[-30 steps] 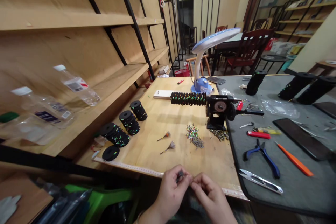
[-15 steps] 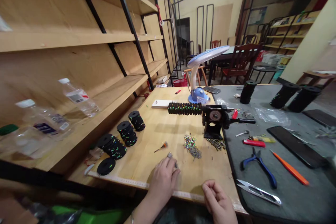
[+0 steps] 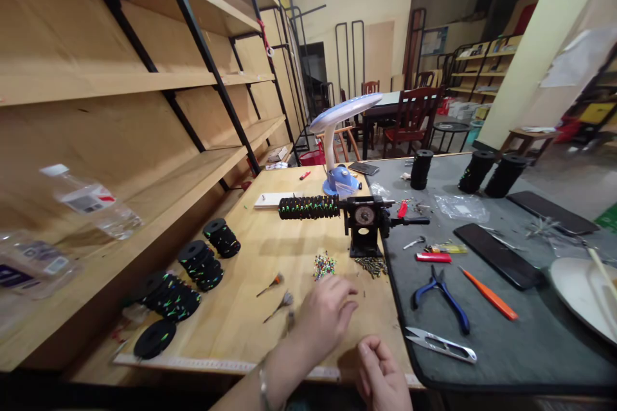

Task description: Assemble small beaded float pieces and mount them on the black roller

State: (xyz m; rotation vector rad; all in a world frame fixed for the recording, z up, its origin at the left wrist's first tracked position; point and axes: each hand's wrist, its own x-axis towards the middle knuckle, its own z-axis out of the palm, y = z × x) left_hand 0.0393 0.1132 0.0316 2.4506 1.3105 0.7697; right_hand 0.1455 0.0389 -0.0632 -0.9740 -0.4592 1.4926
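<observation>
My left hand (image 3: 326, 311) reaches over the wood board just in front of a pile of small multicoloured beads (image 3: 324, 265). Its fingers and thumb are apart, and it covers the heap of small grey pieces. To its left lie a grey-tipped tuft with a thin stem (image 3: 281, 305) and an orange-tipped one (image 3: 270, 284). My right hand (image 3: 382, 374) rests at the board's front edge with fingers curled in; whatever they hold, if anything, is hidden. Beyond both hands stands a black cranked device (image 3: 364, 225) carrying a ridged black roll with green bits (image 3: 308, 207).
Black spools (image 3: 193, 264) line the left side. Small brass-coloured pieces (image 3: 371, 267) lie by the device. Blue-handled pliers (image 3: 441, 298), thread snips (image 3: 441, 345) and an orange tool (image 3: 489, 293) lie on the grey mat (image 3: 511, 350). A blue lamp (image 3: 340, 176) stands behind.
My left hand has let go of the grey-tipped tuft, now lying beside the orange-tipped one, and moved right over the grey heap. The view has turned right. My right hand stays curled at the edge.
</observation>
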